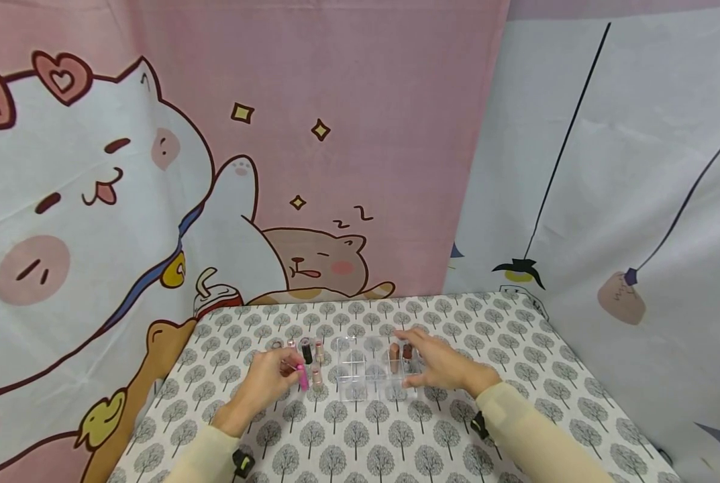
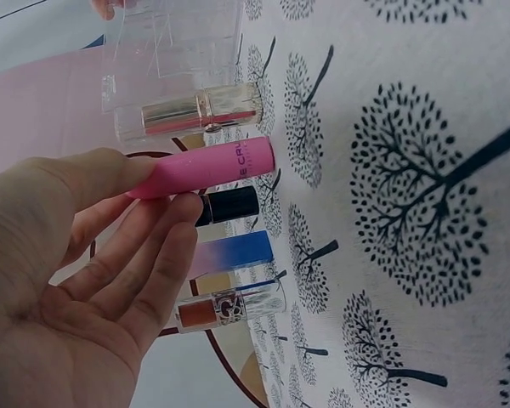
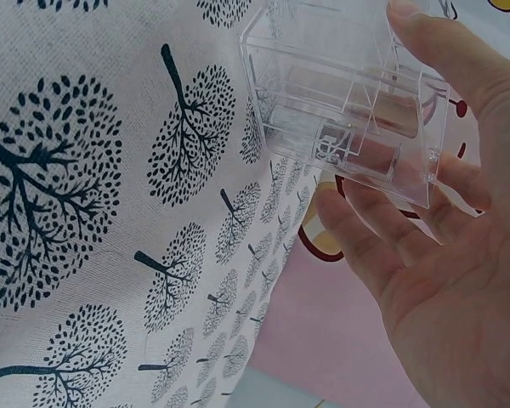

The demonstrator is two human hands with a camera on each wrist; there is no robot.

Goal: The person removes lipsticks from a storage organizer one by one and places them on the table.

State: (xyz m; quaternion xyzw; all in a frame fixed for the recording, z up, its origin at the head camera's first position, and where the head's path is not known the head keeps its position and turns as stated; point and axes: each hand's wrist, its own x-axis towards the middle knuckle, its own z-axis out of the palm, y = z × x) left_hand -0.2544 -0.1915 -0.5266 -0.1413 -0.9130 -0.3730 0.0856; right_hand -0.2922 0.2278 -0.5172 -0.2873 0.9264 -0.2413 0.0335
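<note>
My left hand (image 1: 266, 379) pinches a bright pink lipstick tube (image 2: 208, 168) between thumb and fingers, its lower end near the tablecloth. Close by stand a gold-banded lipstick (image 2: 202, 110), a black tube (image 2: 229, 206), a blue-and-pink tube (image 2: 234, 255) and a clear lip gloss tube (image 2: 229, 308). A clear divided organizer (image 1: 352, 380) sits to the right. My right hand (image 1: 441, 362) holds its right end, thumb at the front and fingers reaching round the back. Inside, at that end, are a brown tube (image 1: 394, 359) and a dark reddish tube (image 1: 407, 351).
Another small pinkish lipstick (image 1: 319, 351) stands behind, right of the black tube. The table wears a white cloth (image 1: 356, 436) printed with grey trees. Behind it hangs a pink cartoon curtain (image 1: 372, 121), with a pale one (image 1: 625, 168) at the right.
</note>
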